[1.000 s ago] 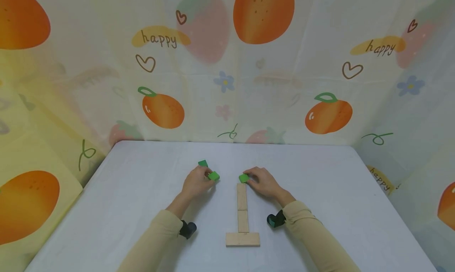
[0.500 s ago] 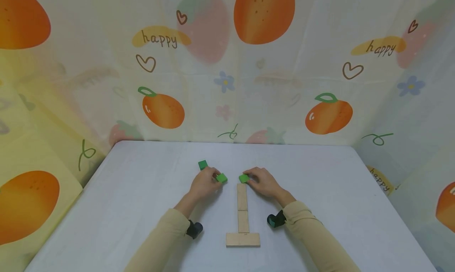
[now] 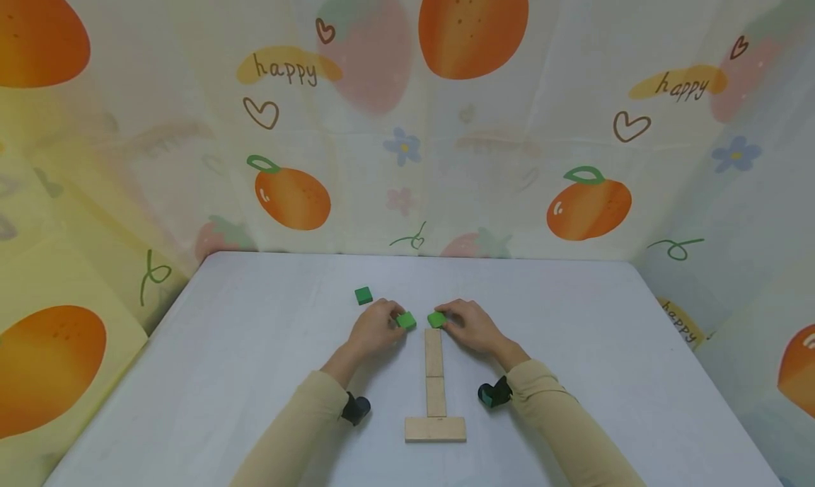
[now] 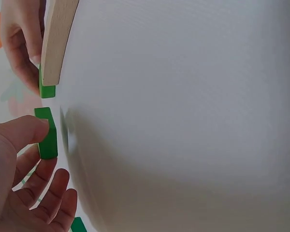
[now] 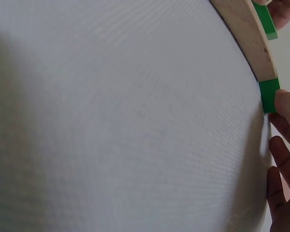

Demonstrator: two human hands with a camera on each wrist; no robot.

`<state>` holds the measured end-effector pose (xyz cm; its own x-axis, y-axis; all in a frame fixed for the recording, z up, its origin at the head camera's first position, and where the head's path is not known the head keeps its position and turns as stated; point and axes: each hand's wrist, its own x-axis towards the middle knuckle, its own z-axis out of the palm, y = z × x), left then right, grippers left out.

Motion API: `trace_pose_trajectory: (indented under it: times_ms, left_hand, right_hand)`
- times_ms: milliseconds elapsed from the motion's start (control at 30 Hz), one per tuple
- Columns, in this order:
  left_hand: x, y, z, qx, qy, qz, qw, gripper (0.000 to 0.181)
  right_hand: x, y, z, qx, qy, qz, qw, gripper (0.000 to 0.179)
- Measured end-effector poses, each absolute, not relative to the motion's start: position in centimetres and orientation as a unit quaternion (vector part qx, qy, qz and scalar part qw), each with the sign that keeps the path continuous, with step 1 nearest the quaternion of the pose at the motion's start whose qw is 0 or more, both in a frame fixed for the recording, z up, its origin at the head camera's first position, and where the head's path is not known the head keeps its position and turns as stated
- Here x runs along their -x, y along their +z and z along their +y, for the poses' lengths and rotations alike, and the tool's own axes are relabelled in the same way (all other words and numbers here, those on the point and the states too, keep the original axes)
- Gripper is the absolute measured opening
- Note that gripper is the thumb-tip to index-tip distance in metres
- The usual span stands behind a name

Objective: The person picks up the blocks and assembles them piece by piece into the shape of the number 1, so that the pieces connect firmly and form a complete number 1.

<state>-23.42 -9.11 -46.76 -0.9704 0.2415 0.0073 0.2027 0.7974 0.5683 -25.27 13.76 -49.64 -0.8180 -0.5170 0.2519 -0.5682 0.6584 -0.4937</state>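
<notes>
My left hand [image 3: 377,328] pinches a small green block [image 3: 406,321] between thumb and fingers; in the left wrist view that block [image 4: 47,133] looks raised off the table. My right hand [image 3: 474,325] pinches a second green block [image 3: 436,320] at the far end of a line of wooden blocks. Two light wooden blocks [image 3: 434,352] lie end to end in that line, and a third wooden block [image 3: 436,430] lies crosswise at its near end. A gap separates the two held green blocks. Behind my left hand, a darker green block [image 3: 363,296] lies on the table.
A white-covered table [image 3: 567,310] bears all the blocks. Behind it hangs a fruit-printed cloth [image 3: 471,190], close to the table's far edge. Small dark wrist cameras [image 3: 494,393] sit under both cuffs, just above the tabletop.
My left hand has moved to the right with its green block, closer to the one in my right hand. The darker green block behind is now uncovered. My right hand stays put.
</notes>
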Motion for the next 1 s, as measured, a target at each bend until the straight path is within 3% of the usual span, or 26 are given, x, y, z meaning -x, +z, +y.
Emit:
trace_pose_trajectory:
  times_ms: [1000]
  left_hand:
    - [24.4,-47.7,-7.4,-0.152,0.293,0.943,0.036,0.030]
  right_hand:
    - [25.2,-49.6,13.8,-0.310,0.287,-0.904,0.060,0.030]
